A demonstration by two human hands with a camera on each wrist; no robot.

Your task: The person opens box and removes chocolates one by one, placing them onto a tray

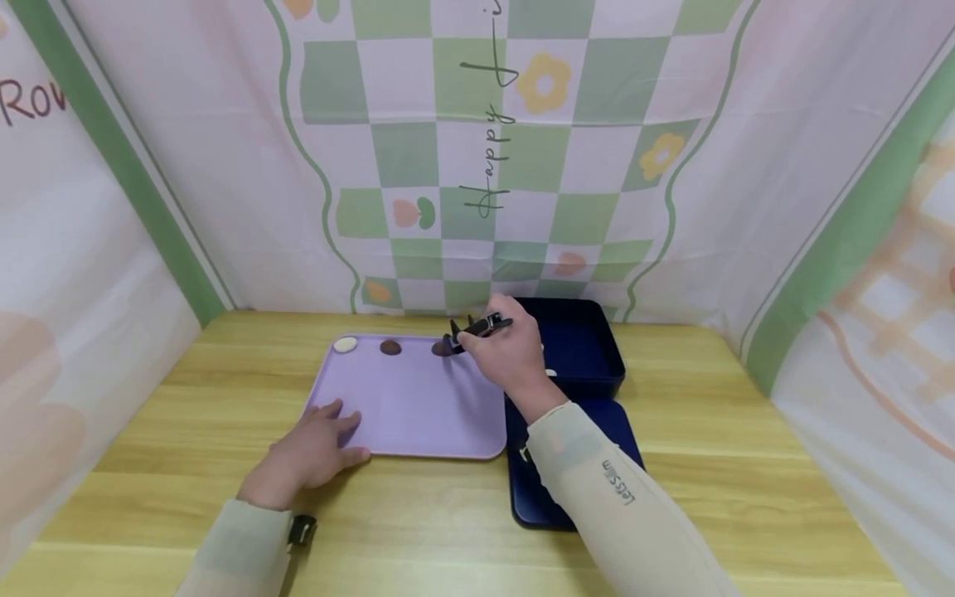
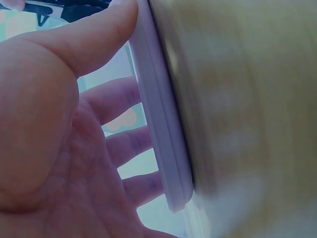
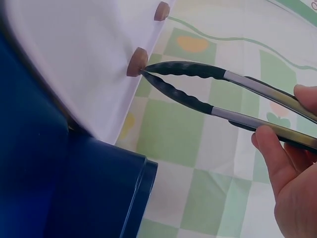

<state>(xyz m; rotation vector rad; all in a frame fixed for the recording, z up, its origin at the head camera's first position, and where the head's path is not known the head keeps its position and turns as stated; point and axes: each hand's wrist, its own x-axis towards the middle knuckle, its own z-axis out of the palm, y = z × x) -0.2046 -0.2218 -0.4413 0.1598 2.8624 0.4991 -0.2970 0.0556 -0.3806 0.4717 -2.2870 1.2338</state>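
My right hand [image 1: 511,352] grips black-tipped metal tongs [image 1: 483,326] by their arms. In the right wrist view the tips of the tongs [image 3: 190,68] come together at a brown oval piece [image 3: 136,63] by the far edge of the lilac tray [image 1: 418,414]; whether they pinch it or only touch it, I cannot tell. Further left along that edge lie another brown oval piece [image 1: 390,347] and a white one [image 1: 345,344]. My left hand [image 1: 315,448] rests on the tray's near left corner, its fingers spread and its thumb along the front rim [image 2: 158,114].
Right of the tray stands a deep navy box [image 1: 585,336], with a pale piece [image 1: 550,372] partly visible by my right wrist. A flat navy lid or tray [image 1: 615,431] lies in front of it, under my right forearm. Patterned cloth [image 1: 619,207] hangs behind the wooden table [image 1: 418,531].
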